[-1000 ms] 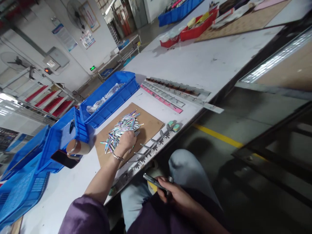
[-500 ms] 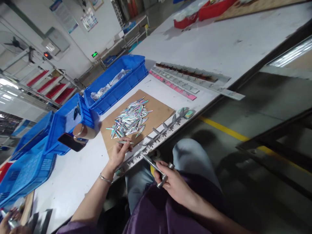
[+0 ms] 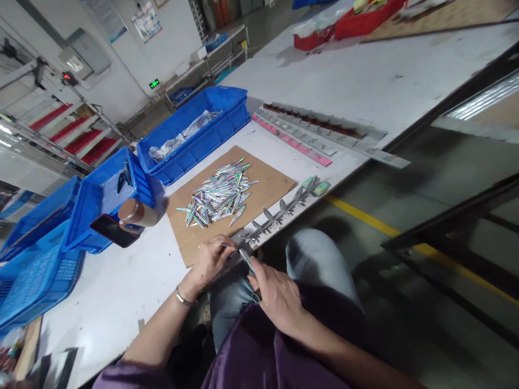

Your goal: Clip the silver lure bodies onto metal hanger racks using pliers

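Note:
My left hand is closed in a pinch on a thin silvery lure-shaped piece, low over the table's front edge. My right hand is wrapped round a metal hand tool with a straight shaft; its exact kind is hidden by the fingers. The tool's tip meets or nearly meets the far end of the piece. Beyond the hands, a heap of shiny fish-shaped lures lies on a cardboard sheet. Along the table edge rests a toothed strip with several grey leaf-shaped pieces standing on it.
Blue crates line the table's far left side. A phone leans near a brown-lidded cup. Pink and grey strips lie to the right. Red trays stand farther back. Part of another person's hand shows at lower left.
My hands have come together: the left moved slightly right and down with the silvery piece, the right moved up so the tool's tip reaches it. The view has shifted a little.

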Demonstrator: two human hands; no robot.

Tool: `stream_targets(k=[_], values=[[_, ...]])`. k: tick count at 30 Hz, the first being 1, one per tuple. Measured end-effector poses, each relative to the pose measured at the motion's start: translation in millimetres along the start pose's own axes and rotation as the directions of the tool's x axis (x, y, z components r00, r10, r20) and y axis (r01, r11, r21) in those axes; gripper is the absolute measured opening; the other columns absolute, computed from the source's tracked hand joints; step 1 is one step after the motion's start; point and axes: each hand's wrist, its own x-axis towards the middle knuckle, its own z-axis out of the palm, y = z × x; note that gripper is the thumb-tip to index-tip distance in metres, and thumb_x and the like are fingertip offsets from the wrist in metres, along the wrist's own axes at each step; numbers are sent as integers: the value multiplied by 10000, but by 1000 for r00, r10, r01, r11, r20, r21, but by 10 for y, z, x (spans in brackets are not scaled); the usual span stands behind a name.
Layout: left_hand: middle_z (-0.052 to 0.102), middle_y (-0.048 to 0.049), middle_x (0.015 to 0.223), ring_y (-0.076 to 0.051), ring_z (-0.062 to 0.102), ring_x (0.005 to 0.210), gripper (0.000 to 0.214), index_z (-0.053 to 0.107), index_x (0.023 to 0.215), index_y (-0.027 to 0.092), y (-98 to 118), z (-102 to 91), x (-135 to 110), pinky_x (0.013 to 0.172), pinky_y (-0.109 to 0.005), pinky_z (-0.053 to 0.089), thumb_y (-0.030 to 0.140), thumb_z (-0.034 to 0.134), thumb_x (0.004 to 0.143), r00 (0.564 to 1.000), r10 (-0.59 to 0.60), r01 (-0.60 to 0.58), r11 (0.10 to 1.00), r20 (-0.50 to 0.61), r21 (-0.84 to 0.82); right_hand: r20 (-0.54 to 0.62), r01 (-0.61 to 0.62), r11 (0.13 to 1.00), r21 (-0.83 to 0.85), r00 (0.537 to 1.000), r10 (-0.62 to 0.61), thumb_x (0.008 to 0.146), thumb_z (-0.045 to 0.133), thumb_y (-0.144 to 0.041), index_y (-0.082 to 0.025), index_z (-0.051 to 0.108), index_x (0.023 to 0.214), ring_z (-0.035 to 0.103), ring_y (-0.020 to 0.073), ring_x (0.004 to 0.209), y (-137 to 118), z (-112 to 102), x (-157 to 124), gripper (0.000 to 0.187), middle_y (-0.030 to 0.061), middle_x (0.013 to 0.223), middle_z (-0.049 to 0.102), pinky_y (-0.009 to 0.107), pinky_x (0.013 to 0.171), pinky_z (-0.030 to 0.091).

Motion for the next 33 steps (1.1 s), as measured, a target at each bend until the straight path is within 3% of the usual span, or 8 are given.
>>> stream_targets(k=[4, 9, 11, 16, 18, 26, 28, 33], values=[[724, -75, 839, -176, 684, 782, 303, 688, 945, 187, 58, 9, 40, 728, -286, 523, 412, 509, 1040, 999, 21, -26, 995, 47, 98, 102, -258, 790, 556, 964, 244, 974, 542, -394, -235, 603, 1208, 630, 217, 741, -9, -17, 29, 290, 57, 829, 689, 329, 676, 457], [711, -60, 872, -164, 680, 814, 199, 662, 981, 189, 25, 98, -51, 762, -283, 536, 335, 538, 1036, 996, 62, -52, 988, -69, 143, 633, -603, -191, 774, 734, 247, 800, 661, -692, -223, 600, 942, 419, 112, 493, 20, -10, 123, 494, -46, 618, 503, 226, 457, 301], [706, -58, 880, -164, 681, 829, 173, 655, 994, 191, -2, 135, -83, 765, -284, 540, 315, 542, 1035, 991, 82, -65, 986, -102, 154, 606, -588, -156, 794, 741, 290, 781, 694, -675, -226, 598, 931, 468, 118, 510, 20, -49, 130, 483, -34, 631, 548, 228, 471, 330], [702, -56, 890, -160, 679, 831, 134, 644, 1003, 189, -28, 184, -96, 759, -277, 540, 276, 547, 1031, 985, 116, -92, 980, -130, 174, 126, -344, 665, 663, 927, 353, 868, 624, -522, -254, 656, 1068, 661, 240, 741, -8, -240, 93, 335, 50, 787, 710, 347, 685, 460], [701, -57, 892, -160, 676, 827, 136, 644, 1000, 187, -23, 189, -91, 760, -277, 538, 273, 543, 1031, 985, 114, -92, 982, -133, 167, 109, -331, 739, 586, 937, 333, 859, 628, -504, -260, 664, 1056, 667, 248, 760, -18, -268, 96, 315, 57, 826, 723, 354, 694, 456], [686, -57, 885, -154, 657, 824, 127, 638, 994, 179, -1, 187, -83, 760, -265, 524, 249, 538, 1032, 985, 125, -104, 981, -118, 166, 755, -676, -357, 644, 637, 154, 813, 713, -619, -200, 623, 953, 386, 73, 475, 48, -48, 167, 451, -72, 606, 468, 193, 477, 313], [685, -58, 887, -154, 656, 821, 137, 637, 994, 180, -1, 188, -80, 757, -268, 525, 259, 533, 1036, 986, 117, -98, 983, -117, 157, 664, -640, -181, 747, 698, 268, 874, 642, -620, -213, 632, 957, 438, 102, 494, 81, -70, 153, 416, -50, 609, 498, 222, 495, 361], [683, -59, 885, -159, 658, 823, 145, 639, 996, 183, -14, 185, -81, 759, -276, 528, 276, 535, 1036, 988, 108, -92, 985, -109, 148, 45, -156, 922, 355, 988, 149, 982, 507, -373, -230, 685, 1133, 623, 224, 723, 75, -254, 98, 274, 72, 775, 673, 333, 682, 435]])
